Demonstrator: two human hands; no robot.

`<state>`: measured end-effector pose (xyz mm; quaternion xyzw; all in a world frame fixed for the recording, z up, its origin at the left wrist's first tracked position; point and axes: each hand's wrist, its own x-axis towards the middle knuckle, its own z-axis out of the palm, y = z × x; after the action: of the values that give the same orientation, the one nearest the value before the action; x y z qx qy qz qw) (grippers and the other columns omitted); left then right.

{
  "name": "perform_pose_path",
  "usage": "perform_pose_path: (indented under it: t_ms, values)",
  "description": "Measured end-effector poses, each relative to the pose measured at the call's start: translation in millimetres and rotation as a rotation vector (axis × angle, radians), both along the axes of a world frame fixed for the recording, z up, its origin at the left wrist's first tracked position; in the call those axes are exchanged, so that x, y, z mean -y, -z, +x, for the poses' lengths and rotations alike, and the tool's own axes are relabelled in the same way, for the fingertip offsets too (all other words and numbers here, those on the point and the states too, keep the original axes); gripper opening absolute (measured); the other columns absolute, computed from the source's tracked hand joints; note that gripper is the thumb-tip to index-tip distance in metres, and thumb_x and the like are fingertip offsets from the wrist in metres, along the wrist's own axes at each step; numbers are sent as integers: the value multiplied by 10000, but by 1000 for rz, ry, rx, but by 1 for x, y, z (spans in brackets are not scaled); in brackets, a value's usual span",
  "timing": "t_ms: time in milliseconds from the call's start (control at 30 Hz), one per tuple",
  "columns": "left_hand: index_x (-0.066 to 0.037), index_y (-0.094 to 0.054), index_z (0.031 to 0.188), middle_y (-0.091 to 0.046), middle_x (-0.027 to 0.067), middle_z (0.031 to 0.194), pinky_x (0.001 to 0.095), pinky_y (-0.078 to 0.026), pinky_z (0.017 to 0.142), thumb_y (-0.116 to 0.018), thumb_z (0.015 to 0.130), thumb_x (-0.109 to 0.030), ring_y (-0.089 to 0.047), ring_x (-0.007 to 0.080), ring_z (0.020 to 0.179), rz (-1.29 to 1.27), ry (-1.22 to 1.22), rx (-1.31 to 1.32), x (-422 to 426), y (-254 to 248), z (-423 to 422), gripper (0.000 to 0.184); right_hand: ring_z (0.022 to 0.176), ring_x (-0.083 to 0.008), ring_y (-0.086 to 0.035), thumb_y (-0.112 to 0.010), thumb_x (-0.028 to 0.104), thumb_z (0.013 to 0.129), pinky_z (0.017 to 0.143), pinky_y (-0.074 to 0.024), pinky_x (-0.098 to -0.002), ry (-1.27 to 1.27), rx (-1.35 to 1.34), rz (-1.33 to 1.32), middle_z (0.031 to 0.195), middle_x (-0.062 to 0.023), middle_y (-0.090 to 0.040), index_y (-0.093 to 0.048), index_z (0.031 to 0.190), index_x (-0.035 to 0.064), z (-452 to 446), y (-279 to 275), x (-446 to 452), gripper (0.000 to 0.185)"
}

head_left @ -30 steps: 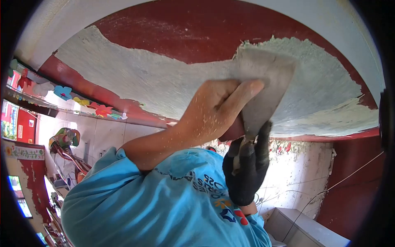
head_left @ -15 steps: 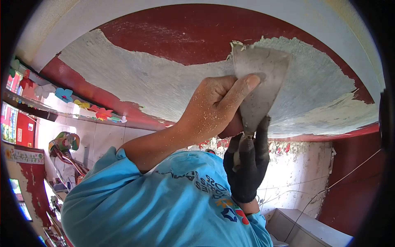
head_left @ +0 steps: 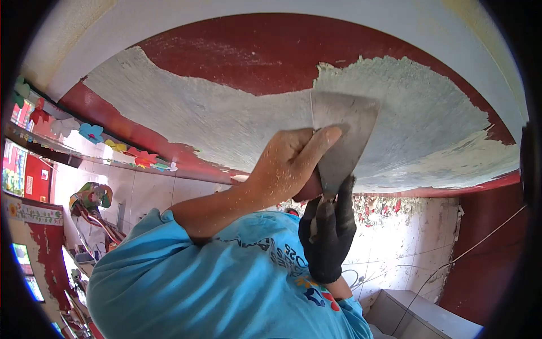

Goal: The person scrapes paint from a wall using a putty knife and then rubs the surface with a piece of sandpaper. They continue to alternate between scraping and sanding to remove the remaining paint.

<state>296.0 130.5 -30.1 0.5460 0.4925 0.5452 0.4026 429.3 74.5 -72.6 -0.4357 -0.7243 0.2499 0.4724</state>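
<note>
The bare left hand (head_left: 288,166) has its thumb laid on the face of a wide, flared metal scraper blade (head_left: 347,127); its other fingers look curled in behind, mostly hidden. The right hand (head_left: 327,240), in a dark knitted glove, has its fingers closed around the handle, some reaching up beside the narrow neck. This split grip seems meant to steady the broad blade from the left while the right controls the handle.

The blade's wide edge lies over a grey stripped patch (head_left: 226,116), just below the ragged border of glossy dark-red paint (head_left: 243,53); whether it touches cannot be told. Pale flecks dot the left hand and forearm.

Nearer is the person's light-blue printed shirt (head_left: 186,282). To the far left hang colourful paper flowers (head_left: 91,133); at the right, a grey box-shaped unit (head_left: 420,313) stands by a dark-red wall (head_left: 485,248).
</note>
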Motion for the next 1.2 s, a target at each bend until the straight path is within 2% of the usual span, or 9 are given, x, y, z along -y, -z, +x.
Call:
perform_pose_path:
  t_ms: [67, 200, 400, 467, 633, 800, 900, 1133, 1200]
  values:
    - [-35, -580, 606, -376, -31, 471, 256, -200, 378, -497, 934, -356, -316, 28, 443, -19, 10, -3, -1, 2, -3, 466, 561, -95, -508, -428, 130, 943, 475, -425, -230, -58, -419, -461, 649, -77, -530, -331, 1331, -84, -3, -2, 5, 454]
    - [-13, -559, 621, -362, -49, 506, 258, -227, 404, -494, 937, -339, -317, 30, 491, -43, 2, 62, -4, -12, 0, 459, 734, -315, -631, -574, -78, 786, 575, -506, -322, 83, 172, 236, 1263, -354, -417, -440, 1065, 88, -3, -12, -8, 352]
    - [28, -649, 802, -564, -5, 645, 183, -381, 472, -509, 929, -368, -474, 32, 569, -59, -7, -11, 0, -5, -5, 438, 501, -50, -444, -433, 131, 941, 453, -379, -203, 2, -136, -26, 632, -32, -507, -267, 1384, -32, -8, 5, -1, 500]
    - [-19, -592, 647, -361, -45, 492, 253, -220, 395, -498, 928, -387, -320, 25, 473, -80, 18, 16, -2, -11, -6, 472, 680, -289, -614, -569, -90, 790, 546, -498, -307, -62, -386, -435, 1268, -354, -409, -436, 1102, 95, -6, -5, 3, 386]
    - [-18, -629, 695, -377, -40, 483, 242, -211, 384, -498, 927, -386, -328, 20, 463, -23, -15, 37, -1, -7, -2, 454, 721, -327, -632, -571, -79, 786, 529, -507, -336, -87, -339, -481, 1270, -349, -411, -423, 1156, 124, 0, -2, -1, 447]
    - [45, -645, 837, -577, 3, 659, 187, -381, 493, -501, 930, -379, -486, 28, 591, -143, 20, 5, 2, -5, -8, 457, 548, -58, -474, -447, 192, 932, 488, -402, -213, -81, -377, -482, 651, -31, -525, -283, 1347, -102, -5, -1, 3, 535]
    - [9, -635, 751, -508, -12, 569, 216, -316, 438, -496, 933, -368, -430, 28, 527, -60, -12, 86, 0, -16, 1, 441, 850, -390, -625, -572, -74, 786, 612, -524, -374, -63, -233, -373, 1306, -341, -376, -383, 1258, 176, -7, -3, 0, 566]
    - [-39, -543, 562, -369, -36, 473, 250, -229, 391, -491, 929, -394, -332, 34, 465, -43, -39, -38, 1, 9, -8, 513, 825, -369, -630, -572, -76, 789, 579, -512, -329, -85, -377, -584, 1287, -340, -399, -400, 1244, 168, -7, 8, 6, 544]
    - [-36, -554, 577, -373, -33, 475, 253, -239, 396, -491, 926, -407, -337, 34, 469, -27, -50, -5, 1, 0, -8, 513, 547, -60, -493, -429, 135, 928, 487, -417, -211, -50, -228, -261, 668, -40, -541, -279, 1363, -73, -11, 0, 1, 505]
